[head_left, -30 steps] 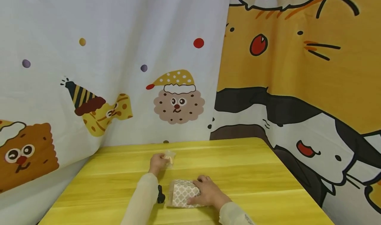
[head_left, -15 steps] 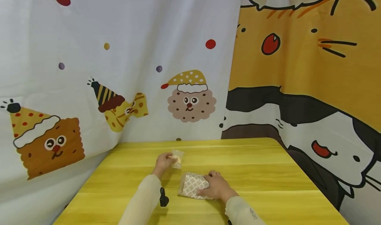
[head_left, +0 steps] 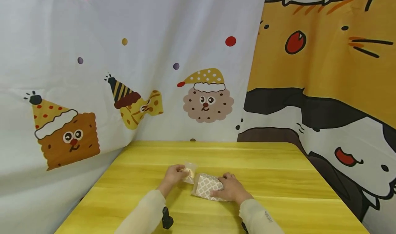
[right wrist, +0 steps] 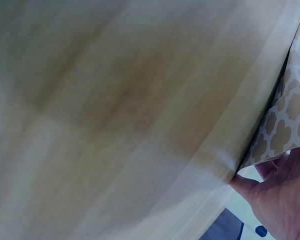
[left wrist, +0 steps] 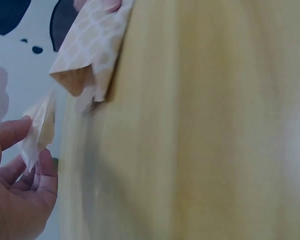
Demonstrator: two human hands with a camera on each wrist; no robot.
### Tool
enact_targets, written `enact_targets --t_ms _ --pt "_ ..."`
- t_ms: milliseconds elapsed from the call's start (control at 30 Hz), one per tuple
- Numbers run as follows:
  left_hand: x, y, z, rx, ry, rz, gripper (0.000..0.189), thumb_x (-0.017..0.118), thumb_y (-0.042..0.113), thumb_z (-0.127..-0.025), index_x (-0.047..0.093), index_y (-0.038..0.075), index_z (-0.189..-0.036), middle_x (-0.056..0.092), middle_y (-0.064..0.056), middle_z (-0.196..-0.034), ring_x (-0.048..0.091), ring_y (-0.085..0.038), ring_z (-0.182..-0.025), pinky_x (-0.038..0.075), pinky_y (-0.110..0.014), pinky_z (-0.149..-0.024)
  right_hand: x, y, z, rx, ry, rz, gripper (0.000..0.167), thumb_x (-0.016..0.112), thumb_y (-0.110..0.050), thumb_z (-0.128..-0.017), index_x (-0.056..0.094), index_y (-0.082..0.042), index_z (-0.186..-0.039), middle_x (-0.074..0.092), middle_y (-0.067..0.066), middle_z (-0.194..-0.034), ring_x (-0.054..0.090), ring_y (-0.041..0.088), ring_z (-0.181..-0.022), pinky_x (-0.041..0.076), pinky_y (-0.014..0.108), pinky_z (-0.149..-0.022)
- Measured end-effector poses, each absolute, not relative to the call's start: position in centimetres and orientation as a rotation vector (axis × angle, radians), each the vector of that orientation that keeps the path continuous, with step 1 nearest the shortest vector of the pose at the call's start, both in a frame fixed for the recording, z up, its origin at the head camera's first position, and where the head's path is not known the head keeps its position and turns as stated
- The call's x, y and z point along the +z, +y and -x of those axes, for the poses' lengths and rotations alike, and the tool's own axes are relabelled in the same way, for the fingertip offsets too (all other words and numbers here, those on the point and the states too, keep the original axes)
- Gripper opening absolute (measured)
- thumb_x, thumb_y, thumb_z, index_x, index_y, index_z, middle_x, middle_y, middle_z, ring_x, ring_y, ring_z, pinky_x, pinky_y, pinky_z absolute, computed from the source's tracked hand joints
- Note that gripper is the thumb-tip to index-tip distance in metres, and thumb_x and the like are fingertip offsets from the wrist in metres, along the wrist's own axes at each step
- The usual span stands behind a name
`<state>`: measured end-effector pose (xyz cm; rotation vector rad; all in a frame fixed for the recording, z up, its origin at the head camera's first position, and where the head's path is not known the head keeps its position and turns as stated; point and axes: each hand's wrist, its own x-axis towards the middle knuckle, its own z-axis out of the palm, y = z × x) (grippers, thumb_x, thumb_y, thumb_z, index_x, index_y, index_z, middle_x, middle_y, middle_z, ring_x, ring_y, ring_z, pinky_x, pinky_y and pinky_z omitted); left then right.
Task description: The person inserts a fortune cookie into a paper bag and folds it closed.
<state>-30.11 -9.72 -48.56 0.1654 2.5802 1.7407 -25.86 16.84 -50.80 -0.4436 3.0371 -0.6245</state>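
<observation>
1. Compared with one second ago, the small clear packet (head_left: 190,172) has been brought closer to the patterned paper bag (head_left: 206,186); it was held well apart then and is now held just beside the bag's left end. The bag has also been shifted a little toward the far edge of the table (head_left: 263,165).
2. The packet is pinched between the thumb and fingers of the left hand (head_left: 174,175); pale contents are seen through its film.
3. The bag is gripped at its right part by the right hand (head_left: 230,189), with the thumb on the near side and the fingers spread over the far side.
4. Counted in the head view: one bag, one packet, two hands, two pale sleeves (head_left: 145,210) and one table. Three hatted figures (head_left: 208,105) are printed on the white cloth (head_left: 154,21) behind.
5. The bag's long axis is laid roughly left to right, its right end slightly nearer the person. Its mouth is pointed left, toward the packet; in the left wrist view the mouth is parted and a brown inside is shown.
6. The packet is tilted in the grasp, its clear far end pointed away from the person.
</observation>
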Motion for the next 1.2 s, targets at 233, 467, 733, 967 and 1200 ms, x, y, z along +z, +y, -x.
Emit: enact_targets --t_ms 233,467,733,967,1200 --pt "-49.0 -9.1 29.4 1.681 2.6 -0.266 0.042 0.076 0.007 -0.086 0.062 -0.013 -0.12 0.063 -0.013 -0.093 0.057 -0.016 -0.076 0.052 -0.027 -0.064 -50.5 17.5 26.2 -0.611 3.052 0.429 0.087 0.069 -0.064 -0.082 0.056 0.002 -0.137 0.047 0.024 -0.137 0.043 0.042 -0.125 0.041 0.058 -0.101" --pt "-49.8 -7.9 28.9 1.671 2.559 -0.292 0.041 0.075 0.005 -0.086 0.061 -0.013 -0.121 0.061 -0.011 -0.09 0.054 -0.015 -0.07 0.052 -0.031 -0.062 -50.8 17.6 26.2 -0.589 3.041 0.404 0.09 0.068 -0.068 -0.08 0.056 0.001 -0.138 0.047 0.023 -0.136 0.043 0.042 -0.125 0.041 0.059 -0.1" --pt "-50.5 -7.3 29.0 1.644 2.518 -0.363 0.031 0.065 0.01 -0.095 0.064 -0.01 -0.118 0.064 -0.01 -0.091 0.058 -0.015 -0.069 0.053 -0.033 -0.061 -51.1 17.3 26.2 -0.604 3.015 0.417 0.093 0.068 -0.07 -0.079 0.055 -0.001 -0.139 0.047 0.021 -0.135 0.043 0.04 -0.124 0.042 0.057 -0.098" --pt "-50.6 -8.0 29.7 1.701 2.571 -0.345 0.025 0.064 0.005 -0.094 0.067 -0.013 -0.112 0.067 -0.012 -0.084 0.057 -0.015 -0.068 0.05 -0.029 -0.058 -51.0 17.1 26.2 -0.58 3.03 0.408 0.092 0.069 -0.069 -0.079 0.056 -0.001 -0.139 0.047 0.02 -0.136 0.043 0.039 -0.125 0.042 0.056 -0.099" --pt "-51.7 -7.2 29.3 1.792 2.338 -0.352 0.023 0.063 -0.002 -0.093 0.068 -0.013 -0.113 0.069 -0.009 -0.09 0.056 -0.012 -0.068 0.048 -0.026 -0.06 -51.2 16.9 26.0 -0.584 3.017 0.404 0.091 0.07 -0.068 -0.079 0.056 -0.001 -0.138 0.047 0.02 -0.135 0.043 0.04 -0.125 0.042 0.057 -0.099"
